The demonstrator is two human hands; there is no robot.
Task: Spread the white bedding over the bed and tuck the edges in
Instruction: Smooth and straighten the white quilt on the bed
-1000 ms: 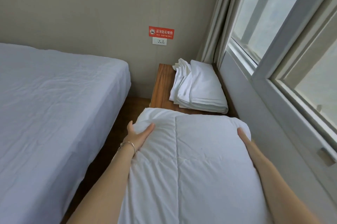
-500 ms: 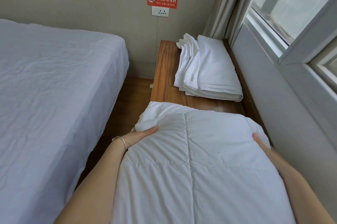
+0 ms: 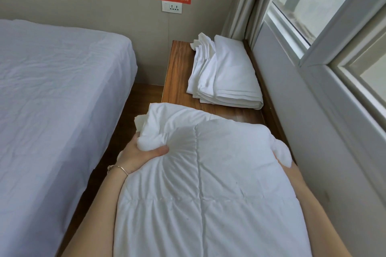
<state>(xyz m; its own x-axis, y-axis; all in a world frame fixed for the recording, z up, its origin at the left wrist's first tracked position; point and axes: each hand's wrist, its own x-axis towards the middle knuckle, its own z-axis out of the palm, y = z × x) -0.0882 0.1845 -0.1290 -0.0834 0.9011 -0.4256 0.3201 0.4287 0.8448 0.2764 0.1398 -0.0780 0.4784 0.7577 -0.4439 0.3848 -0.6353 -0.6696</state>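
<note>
A folded white quilted duvet (image 3: pixel 219 173) fills the lower middle of the view, over the near end of a wooden bench (image 3: pixel 177 72). My left hand (image 3: pixel 144 154) grips its left far corner, thumb on top and fabric bunched in the palm. My right hand (image 3: pixel 282 160) holds the right side; the duvet hides most of it, so only the wrist and a bit of the hand show. The bed (image 3: pixel 52 120), covered with a wrinkled white sheet, lies to the left.
A stack of folded white sheets (image 3: pixel 225 77) lies on the far end of the bench. A narrow strip of wood floor (image 3: pixel 117 131) separates bed and bench. The wall and window (image 3: pixel 325 16) close in on the right; curtains (image 3: pixel 244 1) hang in the corner.
My left hand went from lying on the duvet's corner to gripping a bunch of it. The duvet's far end has lifted and come toward me. The view tipped downward.
</note>
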